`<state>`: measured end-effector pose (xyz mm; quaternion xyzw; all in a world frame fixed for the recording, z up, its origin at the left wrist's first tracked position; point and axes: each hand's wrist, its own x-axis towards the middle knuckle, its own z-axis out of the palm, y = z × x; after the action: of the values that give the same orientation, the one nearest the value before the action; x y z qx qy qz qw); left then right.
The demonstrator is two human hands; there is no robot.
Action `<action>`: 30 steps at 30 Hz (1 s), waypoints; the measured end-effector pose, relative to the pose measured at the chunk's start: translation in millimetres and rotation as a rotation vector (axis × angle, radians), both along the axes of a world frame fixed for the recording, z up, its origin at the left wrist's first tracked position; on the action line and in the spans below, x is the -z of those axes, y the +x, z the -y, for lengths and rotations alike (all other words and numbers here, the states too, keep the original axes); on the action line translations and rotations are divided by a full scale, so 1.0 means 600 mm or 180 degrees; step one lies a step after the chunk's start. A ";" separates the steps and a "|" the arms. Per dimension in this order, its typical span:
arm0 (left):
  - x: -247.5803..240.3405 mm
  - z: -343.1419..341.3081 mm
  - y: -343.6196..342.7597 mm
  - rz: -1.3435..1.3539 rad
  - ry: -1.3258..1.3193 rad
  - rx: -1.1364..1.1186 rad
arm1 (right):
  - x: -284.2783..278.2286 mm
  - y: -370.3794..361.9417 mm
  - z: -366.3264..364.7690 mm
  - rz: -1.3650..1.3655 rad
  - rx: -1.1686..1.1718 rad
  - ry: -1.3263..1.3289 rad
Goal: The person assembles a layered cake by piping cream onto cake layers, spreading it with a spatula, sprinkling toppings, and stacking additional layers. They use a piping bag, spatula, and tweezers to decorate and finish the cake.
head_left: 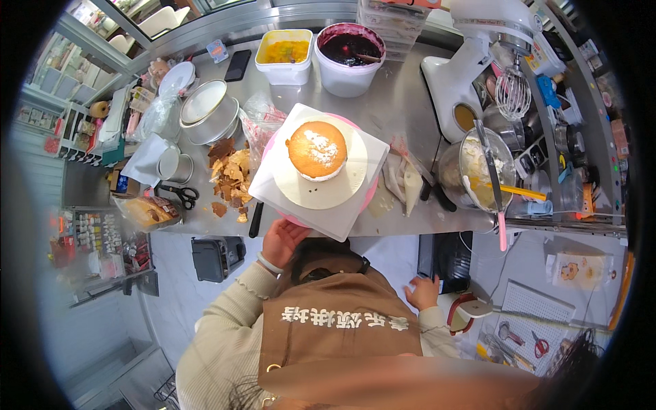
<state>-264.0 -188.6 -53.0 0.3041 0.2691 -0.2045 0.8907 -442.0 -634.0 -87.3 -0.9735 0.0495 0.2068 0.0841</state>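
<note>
A small round sponge cake (pixel 317 148) with white cream on its top and lower edge sits on a round cream-coloured board (pixel 298 191). Under that lies a square white sheet (pixel 372 154), turned cornerwise over a pink round stand (pixel 374 193). My left hand (pixel 283 242) is at the near edge of the stand, palm up with its fingers stretched out; whether the fingertips touch the stand I cannot tell. Away from the counter, at my right side, my right hand (pixel 421 292) hangs with nothing in it and its fingers loosely apart.
Brown cake trimmings (pixel 231 174) and black scissors (pixel 181 195) lie left. Behind stand tubs of yellow fruit (pixel 283 56) and dark purple filling (pixel 350 58). To the right are a piping bag (pixel 404 181), a knife (pixel 444 198), a cream bowl (pixel 461 174) and a stand mixer (pixel 451 82).
</note>
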 end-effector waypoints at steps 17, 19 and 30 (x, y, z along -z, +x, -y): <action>-0.018 -0.016 0.012 0.0038 0.0142 0.0377 | -0.270 0.431 -0.099 0.1577 0.1371 0.4471; -0.021 -0.017 0.013 0.0065 0.0173 0.0388 | -0.276 0.536 -0.113 0.1935 0.1076 0.4908; 0.014 0.022 -0.019 -0.0481 0.0387 -0.1032 | -0.229 1.203 -0.124 0.1311 0.2375 0.6132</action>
<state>-275.5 -201.7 -61.3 0.2938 0.3925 -0.0639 0.8692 280.0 -559.4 49.9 -0.4347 0.1455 -0.0497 0.8874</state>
